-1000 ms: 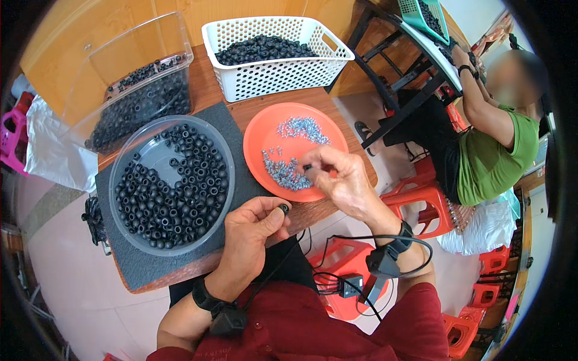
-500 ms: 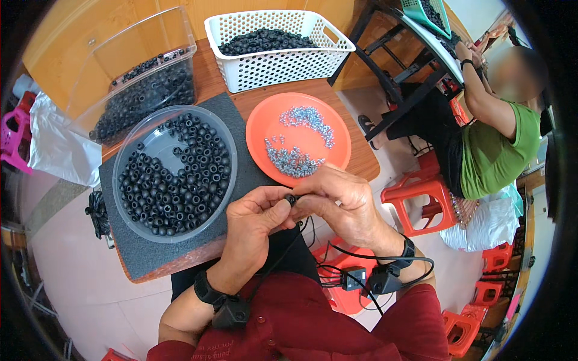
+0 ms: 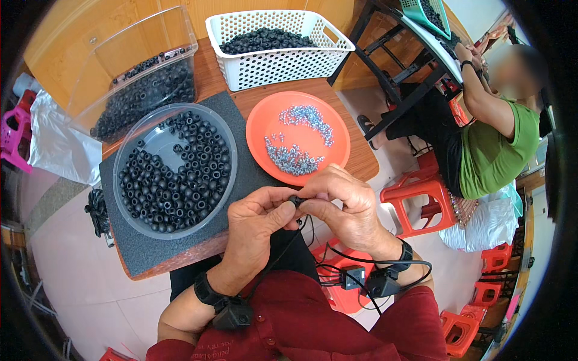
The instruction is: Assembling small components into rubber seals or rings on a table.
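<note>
Between my two hands, just beyond the near edge of the table, is a small black round hollow piece (image 3: 294,201). My left hand (image 3: 256,222) pinches it between thumb and forefinger. The thumb and forefinger of my right hand (image 3: 346,207) close on its right side; whether they also hold a tiny part is hidden. Left of my hands, a clear round tub (image 3: 158,147) holds many similar black pieces. Just beyond my fingers lies an orange plate (image 3: 265,117) with two heaps of small silvery metal parts (image 3: 292,161).
A dark grey mat (image 3: 135,253) lies under the tub. Behind stand a clear bin (image 3: 147,84) and a white perforated basket (image 3: 265,72), both with black pieces. Cables (image 3: 337,259) hang by my right wrist. To the right, a person in green (image 3: 503,150) works at another table near red stools (image 3: 418,201).
The black piece has turned slightly between my fingertips, and more of its dark side shows toward my right fingers. Both hands stay in nearly the same place.
</note>
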{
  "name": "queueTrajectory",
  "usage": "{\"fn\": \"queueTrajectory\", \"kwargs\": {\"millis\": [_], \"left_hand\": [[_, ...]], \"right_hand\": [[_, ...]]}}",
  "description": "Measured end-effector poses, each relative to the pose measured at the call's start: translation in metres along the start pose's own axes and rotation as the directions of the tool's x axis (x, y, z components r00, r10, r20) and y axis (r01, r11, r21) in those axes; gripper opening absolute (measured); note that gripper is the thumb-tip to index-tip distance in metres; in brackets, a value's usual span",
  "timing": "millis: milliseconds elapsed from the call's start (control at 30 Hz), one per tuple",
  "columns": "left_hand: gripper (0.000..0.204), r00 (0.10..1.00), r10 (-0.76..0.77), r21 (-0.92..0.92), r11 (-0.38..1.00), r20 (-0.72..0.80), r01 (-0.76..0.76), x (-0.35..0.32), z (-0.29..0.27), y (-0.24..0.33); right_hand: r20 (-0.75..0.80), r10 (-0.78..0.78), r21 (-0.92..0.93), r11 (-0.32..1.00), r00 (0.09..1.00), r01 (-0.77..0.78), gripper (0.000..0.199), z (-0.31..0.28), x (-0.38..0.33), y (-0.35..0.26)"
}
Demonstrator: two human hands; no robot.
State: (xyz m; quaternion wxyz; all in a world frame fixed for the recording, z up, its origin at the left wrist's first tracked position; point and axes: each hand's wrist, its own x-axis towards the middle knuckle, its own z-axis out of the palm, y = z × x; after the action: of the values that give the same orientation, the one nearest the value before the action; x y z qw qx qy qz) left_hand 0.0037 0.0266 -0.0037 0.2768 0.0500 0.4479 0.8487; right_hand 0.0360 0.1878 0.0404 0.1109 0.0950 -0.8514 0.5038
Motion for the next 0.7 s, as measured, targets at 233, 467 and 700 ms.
{"fn": "queueTrajectory", "kwargs": {"millis": [233, 467, 700], "left_hand": [[0.021, 0.999, -0.024, 0.017, 1.000, 0.033, 0.023, 0.0005, -0.0015, -0.0014], [0.020, 0.996, -0.075, 0.027, 0.997, 0.051, 0.074, 0.0005, -0.0001, 0.0008], [0.020, 0.980, -0.184, -0.077, 0.979, 0.081, 0.190, 0.0009, -0.0033, -0.0001]], "right_hand": [[0.011, -0.251, -0.143, 0.958, 0.968, 0.250, 0.018, -0.0051, 0.0016, 0.0063], [0.062, -0.391, -0.340, 0.857, 0.918, 0.387, 0.027, -0.0062, 0.0013, 0.0016], [0.007, -0.308, -0.177, 0.936, 0.951, 0.304, 0.027, -0.0039, -0.0003, 0.0061]]}}
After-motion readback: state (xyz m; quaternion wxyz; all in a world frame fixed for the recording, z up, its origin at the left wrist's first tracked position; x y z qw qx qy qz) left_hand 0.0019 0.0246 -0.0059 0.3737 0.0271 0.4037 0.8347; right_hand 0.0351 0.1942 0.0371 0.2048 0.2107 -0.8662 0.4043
